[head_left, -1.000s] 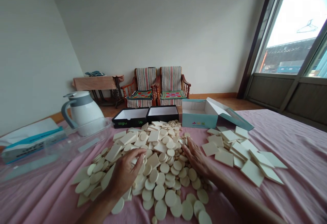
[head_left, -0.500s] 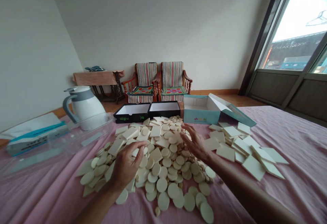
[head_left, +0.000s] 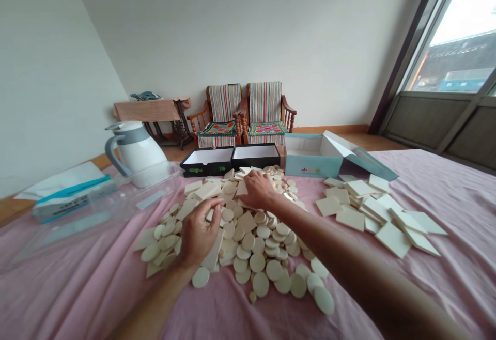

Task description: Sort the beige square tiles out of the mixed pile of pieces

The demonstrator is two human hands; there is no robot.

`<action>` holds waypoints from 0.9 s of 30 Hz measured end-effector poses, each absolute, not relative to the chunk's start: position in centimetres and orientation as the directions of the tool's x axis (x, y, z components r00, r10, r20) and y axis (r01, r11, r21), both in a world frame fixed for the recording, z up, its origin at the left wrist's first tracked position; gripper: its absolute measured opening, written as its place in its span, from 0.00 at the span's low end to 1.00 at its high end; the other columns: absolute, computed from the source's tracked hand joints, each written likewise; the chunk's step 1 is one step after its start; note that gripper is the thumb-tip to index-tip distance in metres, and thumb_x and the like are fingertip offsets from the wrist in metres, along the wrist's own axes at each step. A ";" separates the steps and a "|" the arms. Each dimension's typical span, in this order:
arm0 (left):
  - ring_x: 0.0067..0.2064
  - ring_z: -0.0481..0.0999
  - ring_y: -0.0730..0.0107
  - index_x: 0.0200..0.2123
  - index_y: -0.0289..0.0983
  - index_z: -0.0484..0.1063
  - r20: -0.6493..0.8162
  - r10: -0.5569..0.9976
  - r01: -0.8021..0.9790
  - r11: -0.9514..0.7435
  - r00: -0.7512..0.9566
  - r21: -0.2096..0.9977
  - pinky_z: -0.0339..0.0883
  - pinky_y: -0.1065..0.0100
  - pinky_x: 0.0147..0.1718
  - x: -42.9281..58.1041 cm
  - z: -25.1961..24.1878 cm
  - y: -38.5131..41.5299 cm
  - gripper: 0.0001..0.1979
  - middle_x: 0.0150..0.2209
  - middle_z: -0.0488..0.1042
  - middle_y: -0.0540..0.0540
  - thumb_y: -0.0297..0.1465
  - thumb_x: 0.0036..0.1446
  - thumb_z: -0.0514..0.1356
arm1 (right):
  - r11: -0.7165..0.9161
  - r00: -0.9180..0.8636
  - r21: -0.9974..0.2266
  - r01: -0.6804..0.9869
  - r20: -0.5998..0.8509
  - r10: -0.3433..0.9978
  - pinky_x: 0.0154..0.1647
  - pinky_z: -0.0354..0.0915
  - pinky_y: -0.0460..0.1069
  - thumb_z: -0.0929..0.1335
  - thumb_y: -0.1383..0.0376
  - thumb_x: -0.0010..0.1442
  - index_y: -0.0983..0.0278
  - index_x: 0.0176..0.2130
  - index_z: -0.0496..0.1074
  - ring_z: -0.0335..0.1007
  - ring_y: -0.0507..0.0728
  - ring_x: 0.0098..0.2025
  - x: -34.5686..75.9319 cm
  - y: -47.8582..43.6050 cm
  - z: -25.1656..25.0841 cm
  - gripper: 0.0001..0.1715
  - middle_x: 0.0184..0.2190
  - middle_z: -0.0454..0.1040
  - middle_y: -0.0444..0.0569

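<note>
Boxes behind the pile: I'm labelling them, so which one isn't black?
The pale teal box, right of the two black boxes; it alone has a light outside.

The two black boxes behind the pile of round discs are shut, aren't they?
No, they are open: the head view shows the two black boxes with their white insides showing. They do stand behind the pile of round discs, as you said.
</note>
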State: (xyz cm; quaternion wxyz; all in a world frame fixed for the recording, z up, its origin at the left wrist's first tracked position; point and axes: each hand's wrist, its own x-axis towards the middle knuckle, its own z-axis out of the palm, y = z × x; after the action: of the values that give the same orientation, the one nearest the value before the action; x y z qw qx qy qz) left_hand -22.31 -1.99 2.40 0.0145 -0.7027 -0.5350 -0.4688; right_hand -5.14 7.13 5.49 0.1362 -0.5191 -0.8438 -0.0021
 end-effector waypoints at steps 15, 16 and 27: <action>0.40 0.79 0.66 0.39 0.37 0.74 0.695 0.719 0.769 -0.427 -0.030 0.475 0.69 0.69 0.43 -22.4 2.7 -1.9 0.10 0.37 0.80 0.47 0.30 0.58 0.55 | 0.104 -0.039 -0.153 0.983 0.377 0.925 0.45 0.57 0.57 0.67 0.51 0.54 0.66 0.50 0.68 0.62 0.66 0.46 9.1 3.6 5.9 0.30 0.44 0.68 0.59; 0.40 0.79 0.66 0.39 0.37 0.75 0.698 0.715 0.767 -0.428 -0.036 0.478 0.70 0.69 0.43 -22.4 2.8 -1.9 0.10 0.37 0.80 0.47 0.30 0.58 0.55 | 0.043 0.012 -0.131 0.990 0.392 0.920 0.44 0.57 0.58 0.66 0.51 0.54 0.67 0.50 0.68 0.62 0.67 0.46 10.9 3.4 5.7 0.30 0.45 0.67 0.60; 0.40 0.79 0.67 0.38 0.37 0.74 0.712 0.698 0.752 -0.427 -0.079 0.502 0.71 0.69 0.40 -23.4 2.4 -1.0 0.09 0.36 0.80 0.48 0.30 0.58 0.55 | 0.481 -0.319 -0.340 0.808 0.434 0.842 0.46 0.61 0.51 0.66 0.62 0.58 0.63 0.44 0.73 0.68 0.57 0.42 6.0 0.8 5.9 0.14 0.40 0.74 0.52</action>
State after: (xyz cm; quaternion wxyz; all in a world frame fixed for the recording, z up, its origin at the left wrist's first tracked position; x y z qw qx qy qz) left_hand -23.39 -1.04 2.38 0.0270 -0.6782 -0.5344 -0.5037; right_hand 5.96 0.77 5.91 0.2864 -0.5086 -0.8114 0.0299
